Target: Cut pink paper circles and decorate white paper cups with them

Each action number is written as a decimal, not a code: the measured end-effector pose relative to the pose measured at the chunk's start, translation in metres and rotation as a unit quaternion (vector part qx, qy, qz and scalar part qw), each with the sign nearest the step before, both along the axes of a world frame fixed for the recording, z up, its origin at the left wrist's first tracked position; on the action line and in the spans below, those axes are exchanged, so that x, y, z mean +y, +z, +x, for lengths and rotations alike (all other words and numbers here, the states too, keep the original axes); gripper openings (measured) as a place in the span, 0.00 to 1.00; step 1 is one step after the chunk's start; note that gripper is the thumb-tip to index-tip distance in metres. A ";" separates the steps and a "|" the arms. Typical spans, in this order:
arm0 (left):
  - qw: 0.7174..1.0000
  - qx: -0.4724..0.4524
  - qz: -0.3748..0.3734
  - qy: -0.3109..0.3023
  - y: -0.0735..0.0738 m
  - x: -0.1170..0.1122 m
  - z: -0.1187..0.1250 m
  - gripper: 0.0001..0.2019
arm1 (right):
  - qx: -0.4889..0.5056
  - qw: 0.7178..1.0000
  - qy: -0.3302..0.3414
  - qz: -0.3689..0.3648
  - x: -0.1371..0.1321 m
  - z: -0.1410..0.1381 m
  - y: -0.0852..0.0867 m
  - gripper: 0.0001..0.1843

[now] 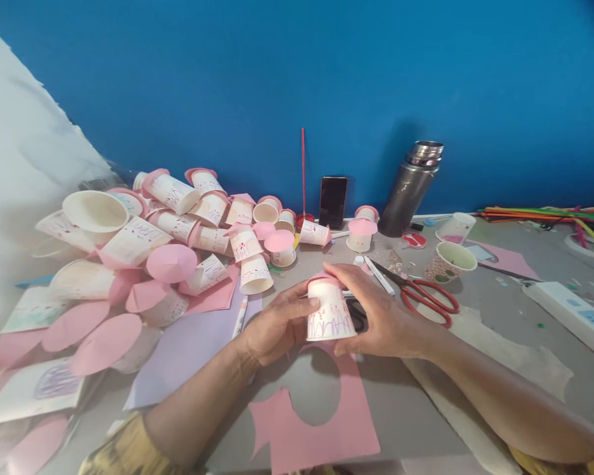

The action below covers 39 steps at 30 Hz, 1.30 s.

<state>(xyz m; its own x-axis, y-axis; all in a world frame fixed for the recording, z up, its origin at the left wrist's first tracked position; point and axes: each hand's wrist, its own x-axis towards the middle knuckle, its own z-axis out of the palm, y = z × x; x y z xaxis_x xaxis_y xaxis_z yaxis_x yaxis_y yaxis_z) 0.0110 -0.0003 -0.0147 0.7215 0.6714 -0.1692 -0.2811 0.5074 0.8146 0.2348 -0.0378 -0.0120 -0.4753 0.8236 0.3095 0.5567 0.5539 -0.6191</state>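
Between my hands is an upside-down white paper cup with purple zigzag lines near its rim, small red marks above them and a pink paper piece on top. My left hand grips its left side, thumb on the front. On the right, my right hand curves round the cup with fingers at the top and thumb near the lower rim. Below the cup lies a sheet of pink paper with a large round hole cut out. Red-handled scissors rest right of my right hand, beside a white marker.
Many decorated cups with pink paper tops, such as one cup, are heaped at the left. Purple paper lies under some. Toward the blue wall stand a phone and a dark flask. A power strip sits at the right.
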 end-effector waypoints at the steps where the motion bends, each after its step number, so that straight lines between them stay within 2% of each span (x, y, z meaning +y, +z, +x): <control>1: 1.000 -0.002 0.002 -0.001 0.000 0.000 0.000 0.20 | -0.005 1.000 0.000 0.003 0.000 0.000 0.000 0.60; 9: 1.000 -0.001 0.006 0.003 0.000 -0.001 0.001 0.18 | -0.010 0.999 -0.007 0.041 0.000 -0.002 -0.003 0.50; 13: 0.998 0.013 0.025 0.048 0.001 -0.001 0.002 0.19 | 0.013 0.992 -0.049 0.112 0.000 -0.004 -0.003 0.51; 14: 0.997 0.015 0.032 0.071 0.001 -0.001 0.002 0.19 | 0.035 0.986 -0.077 0.142 -0.001 -0.005 -0.002 0.47; 16: 0.991 0.018 0.045 0.121 -0.001 -0.001 0.002 0.19 | 0.091 0.969 -0.139 0.183 -0.004 -0.008 0.001 0.29; 17: 0.988 0.019 0.051 0.146 -0.002 0.000 0.003 0.19 | 0.117 0.965 -0.161 0.170 -0.006 -0.010 0.004 0.17; 18: 0.984 0.021 0.060 0.169 -0.002 0.000 0.003 0.19 | 0.142 0.967 -0.172 0.124 -0.007 -0.012 0.005 0.11; 20: 0.970 0.034 0.097 0.218 -0.004 0.000 0.005 0.21 | 0.190 0.970 -0.140 -0.058 -0.010 -0.015 0.007 0.13; 21: 0.961 0.045 0.125 0.244 -0.004 0.000 0.005 0.22 | 0.222 0.955 -0.105 -0.164 -0.010 -0.017 0.006 0.15; 22: 0.949 0.055 0.156 0.267 -0.004 -0.001 0.006 0.23 | 0.260 0.929 -0.067 -0.253 -0.010 -0.018 0.005 0.17; 24: 0.927 0.077 0.210 0.301 -0.004 -0.002 0.006 0.26 | 0.343 0.870 -0.010 -0.355 -0.008 -0.021 -0.001 0.23; 26: 0.916 0.087 0.243 0.309 -0.003 -0.004 0.007 0.27 | 0.405 0.828 0.004 -0.388 -0.006 -0.024 -0.007 0.24; 29: 0.919 0.083 0.256 0.289 -0.002 -0.007 0.008 0.28 | 0.444 0.799 -0.022 -0.405 -0.003 -0.027 -0.012 0.21; 37: 0.918 0.081 0.287 0.259 0.002 -0.010 0.006 0.32 | 0.464 0.787 -0.062 -0.403 -0.003 -0.028 -0.012 0.22; 39: 0.941 0.062 0.228 0.242 0.002 -0.010 0.002 0.34 | 0.474 0.781 -0.065 -0.402 -0.002 -0.028 -0.010 0.22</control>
<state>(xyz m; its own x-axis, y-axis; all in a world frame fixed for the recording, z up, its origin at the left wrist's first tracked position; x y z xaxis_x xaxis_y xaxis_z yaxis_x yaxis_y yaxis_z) 0.0130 -0.0102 -0.0122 0.3071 0.9392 0.1533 -0.2780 -0.0656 0.9583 0.2068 -0.0402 -0.0222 -0.2429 0.9551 -0.1694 -0.3429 -0.2479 -0.9061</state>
